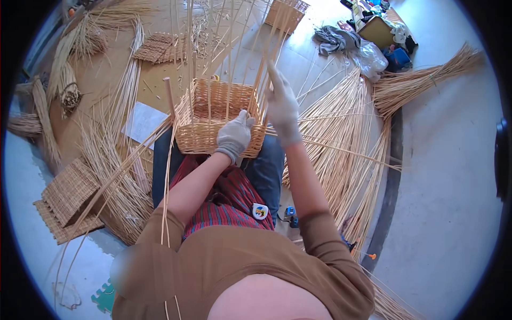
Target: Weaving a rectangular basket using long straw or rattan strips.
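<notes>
A half-woven rectangular basket (205,137) of pale rattan rests on my lap, with long stakes (229,64) standing up from its walls. My left hand (233,134), in a light grey glove, is closed at the front wall near the right corner, thumb and fingers pinching the rim. My right hand (283,109), gloved too, is raised beside the right wall. Its fingers stretch upward alongside the upright stakes at that corner; whether they touch them I cannot tell. A wooden stick (169,96) stands at the basket's left side.
Loose rattan strands (338,138) fan out on the floor at the right, beside a tied bundle (426,82). More strands (109,181) and woven panels (71,191) lie at the left. A white sheet (143,122) is near my left knee. Another basket (286,16) stands at the back.
</notes>
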Motion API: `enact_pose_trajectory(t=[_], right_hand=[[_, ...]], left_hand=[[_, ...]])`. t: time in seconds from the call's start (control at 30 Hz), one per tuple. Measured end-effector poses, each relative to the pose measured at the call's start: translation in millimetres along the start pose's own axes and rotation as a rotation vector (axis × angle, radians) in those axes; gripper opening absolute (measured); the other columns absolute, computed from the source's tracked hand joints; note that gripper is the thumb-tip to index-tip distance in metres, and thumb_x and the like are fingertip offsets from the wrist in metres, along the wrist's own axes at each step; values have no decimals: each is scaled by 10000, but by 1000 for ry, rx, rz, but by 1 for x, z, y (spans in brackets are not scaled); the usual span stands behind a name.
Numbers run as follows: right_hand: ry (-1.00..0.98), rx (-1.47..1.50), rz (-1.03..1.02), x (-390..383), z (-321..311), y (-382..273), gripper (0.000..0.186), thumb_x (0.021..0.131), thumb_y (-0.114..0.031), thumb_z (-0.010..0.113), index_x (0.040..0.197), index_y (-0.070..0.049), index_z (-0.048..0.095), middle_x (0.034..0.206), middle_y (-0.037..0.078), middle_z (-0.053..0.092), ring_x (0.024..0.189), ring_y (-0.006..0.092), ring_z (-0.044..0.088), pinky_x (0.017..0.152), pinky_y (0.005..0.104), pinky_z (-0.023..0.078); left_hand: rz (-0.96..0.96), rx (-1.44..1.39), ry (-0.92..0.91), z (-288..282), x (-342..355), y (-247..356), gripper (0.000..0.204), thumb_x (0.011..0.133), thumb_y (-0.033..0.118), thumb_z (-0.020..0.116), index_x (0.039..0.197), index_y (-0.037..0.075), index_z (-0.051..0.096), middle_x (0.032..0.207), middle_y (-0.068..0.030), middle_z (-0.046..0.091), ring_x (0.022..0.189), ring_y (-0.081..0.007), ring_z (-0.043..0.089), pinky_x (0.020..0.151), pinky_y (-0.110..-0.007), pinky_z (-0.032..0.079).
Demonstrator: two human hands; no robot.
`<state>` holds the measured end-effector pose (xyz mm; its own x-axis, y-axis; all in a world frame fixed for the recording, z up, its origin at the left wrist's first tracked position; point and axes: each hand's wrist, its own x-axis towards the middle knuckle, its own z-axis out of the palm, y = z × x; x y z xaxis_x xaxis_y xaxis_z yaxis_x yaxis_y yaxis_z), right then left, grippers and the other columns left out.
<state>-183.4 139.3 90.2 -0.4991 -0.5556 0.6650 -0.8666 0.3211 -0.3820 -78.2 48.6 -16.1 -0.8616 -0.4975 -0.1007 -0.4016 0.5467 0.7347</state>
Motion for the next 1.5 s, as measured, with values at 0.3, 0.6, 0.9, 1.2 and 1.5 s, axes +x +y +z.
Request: enact_pose_trajectory(t=[0.3,0.6,0.9,1.2,1.5], right_hand=[[438,927,931,-87,-12,88,287,1096,-216,394,1352,-128,487,685,-38,415,568,67,464,747,364,592],[190,638,643,-117,-17,-2,508,884,-6,599,1387,-70,563,817,36,617,687,153,620,694,308,549],[-320,534,786,-61,-7,13,419,940,-231,708,1298,-34,616,1107,75,679,1040,135,618,915,301,505],[-95,-249,543,-89,39,6,308,832,-335,767,930,-86,614,883,147,610,813,354,631,730,478,502],[-189,-98,823,-79,51,15,443,891,-400,680,1126,-30,617,850,199,689,788,373,673,655,473,507]], left_hand=[[507,81,526,-20,-31,23,746,868,221,706,1523,132,361,1366,-113,542,1202,-294,581,1041,-468,440],[578,215,225,23,-8,4,851,874,329,683,1577,102,260,1152,-137,655,1105,-299,616,1037,-419,394],[281,-1222,210,-4,-38,-28,251,972,-11,591,1219,32,577,1143,-95,662,1081,-174,650,1002,-313,533],[333,-211,260,-60,37,64,375,907,262,676,1237,88,635,938,-218,703,882,-382,697,784,-441,548],[197,-205,-134,-15,35,63,902,892,616,621,1509,17,350,1367,-302,546,1243,-428,570,1038,-442,457]])
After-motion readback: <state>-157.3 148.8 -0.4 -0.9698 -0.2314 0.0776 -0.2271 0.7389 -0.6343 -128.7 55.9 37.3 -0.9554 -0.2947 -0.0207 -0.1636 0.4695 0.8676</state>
